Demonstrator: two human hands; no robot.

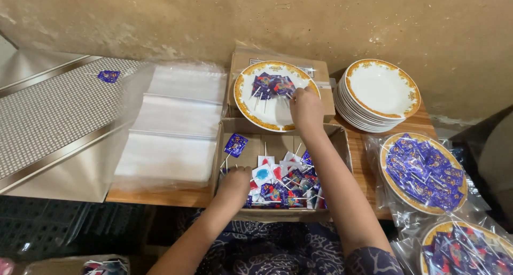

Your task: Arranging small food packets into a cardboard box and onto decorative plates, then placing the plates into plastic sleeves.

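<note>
My left hand reaches into an open cardboard box holding several wrapped lollipops on white sticks; its fingers are closed around some of them. My right hand stretches forward over a white plate with a gold rim, its fingers pinched at the sticks of a small heap of blue-wrapped lollipops on that plate. One blue lollipop stands up at the box's left side.
A stack of empty gold-rimmed plates stands at the back right. Two filled plates in clear bags lie at the right. A pile of clear plastic bags lies left, beside a metal surface with one lollipop.
</note>
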